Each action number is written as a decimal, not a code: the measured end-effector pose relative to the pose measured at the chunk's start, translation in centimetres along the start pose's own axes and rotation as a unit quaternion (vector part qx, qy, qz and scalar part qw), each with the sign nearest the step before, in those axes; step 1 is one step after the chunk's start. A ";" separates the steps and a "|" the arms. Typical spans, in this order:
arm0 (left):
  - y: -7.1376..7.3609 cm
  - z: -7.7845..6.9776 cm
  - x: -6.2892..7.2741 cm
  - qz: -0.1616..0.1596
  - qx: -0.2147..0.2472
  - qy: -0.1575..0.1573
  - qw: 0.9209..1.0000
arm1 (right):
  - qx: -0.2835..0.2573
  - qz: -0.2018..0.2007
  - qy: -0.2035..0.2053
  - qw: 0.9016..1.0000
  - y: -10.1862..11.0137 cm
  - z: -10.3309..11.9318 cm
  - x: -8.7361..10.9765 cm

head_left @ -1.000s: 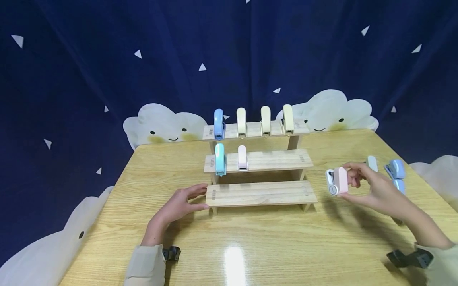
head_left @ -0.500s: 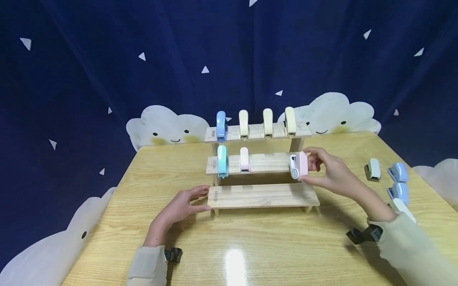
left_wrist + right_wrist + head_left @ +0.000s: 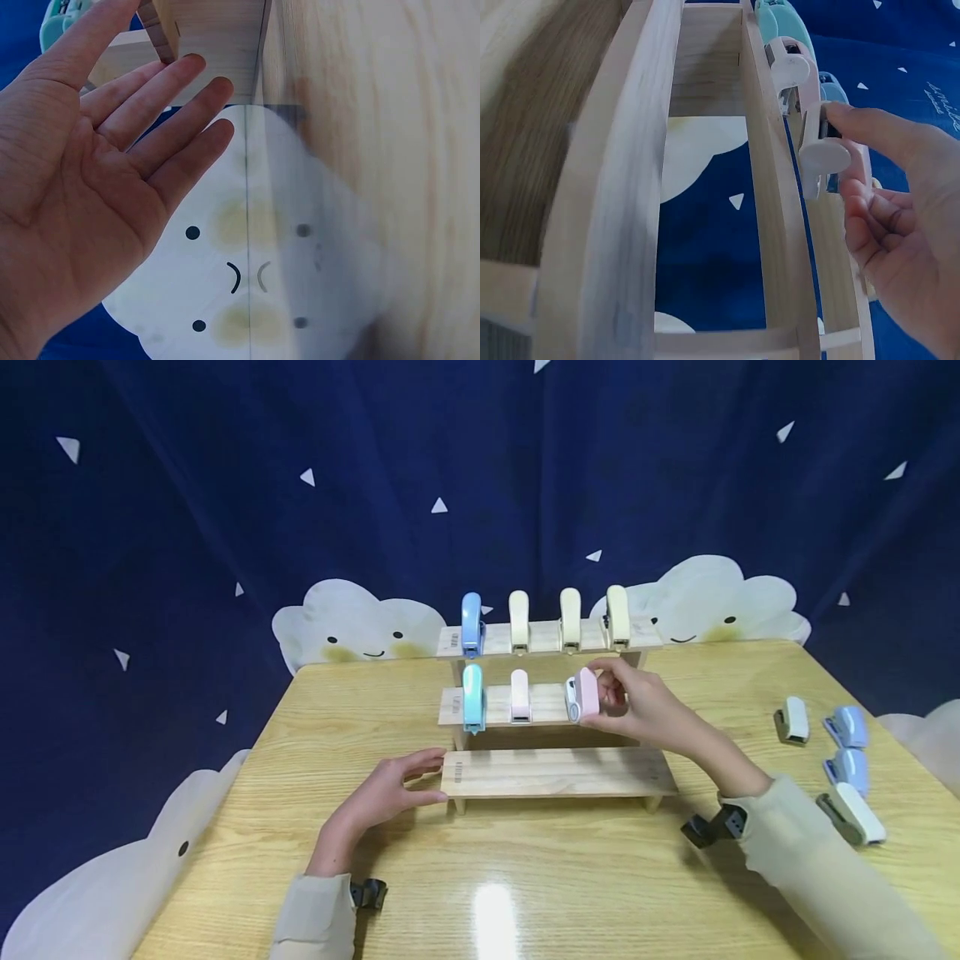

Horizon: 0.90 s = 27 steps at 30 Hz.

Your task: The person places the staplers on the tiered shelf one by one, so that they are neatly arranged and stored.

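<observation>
Pink side rightward, pinches stapler [image 3: 588,694] in right hand [image 3: 643,706] near middle shelf [image 3: 549,703] edge; rests loose left hand [image 3: 392,789]; seems mid-placing, needs straightening.

the head view is bright, white glare on the table [image 3: 420,860], soft shadow beside the right sleeve [image 3: 817,852]; both wrist views are dimmer.

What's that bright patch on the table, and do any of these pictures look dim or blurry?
Head view: bright, the patch being glare on the glossy table; left wrist view: dimmer, the table faintly mirroring the cloud, its grain blurred; right wrist view: also dim, the nearest shelf board rather soft.
</observation>
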<state>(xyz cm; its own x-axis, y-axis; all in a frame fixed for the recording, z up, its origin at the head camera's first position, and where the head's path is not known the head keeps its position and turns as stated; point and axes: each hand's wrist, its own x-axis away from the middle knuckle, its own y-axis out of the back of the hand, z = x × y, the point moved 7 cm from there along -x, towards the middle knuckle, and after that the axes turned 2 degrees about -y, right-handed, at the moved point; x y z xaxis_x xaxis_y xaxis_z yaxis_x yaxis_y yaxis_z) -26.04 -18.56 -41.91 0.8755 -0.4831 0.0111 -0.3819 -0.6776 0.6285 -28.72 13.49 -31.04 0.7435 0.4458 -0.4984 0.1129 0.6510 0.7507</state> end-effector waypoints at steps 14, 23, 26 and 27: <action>-0.1 0.0 0.0 -0.001 -0.005 0.001 1.000 | -0.007 0.064 -0.027 0.998 -1.7 -0.3 -1.9; -0.2 0.1 -0.1 0.003 -0.003 -0.001 1.000 | -0.045 0.074 -0.052 0.995 -2.2 -1.3 -1.7; -0.2 0.2 -0.1 0.000 -0.001 0.002 1.000 | -0.054 0.072 -0.054 0.994 -2.3 -1.5 -1.8; -0.1 0.2 -0.2 0.000 -0.001 0.003 1.000 | -0.056 0.071 -0.053 0.995 -2.3 -1.5 -1.8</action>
<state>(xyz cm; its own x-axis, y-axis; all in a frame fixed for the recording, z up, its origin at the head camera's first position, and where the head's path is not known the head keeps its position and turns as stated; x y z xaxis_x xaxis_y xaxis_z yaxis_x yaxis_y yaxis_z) -26.17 -18.49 -42.15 0.8773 -0.4797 0.0149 -0.3809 -0.6770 0.6298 -31.33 12.13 -32.55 0.8123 0.4751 -0.3384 -0.0678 0.6531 0.7542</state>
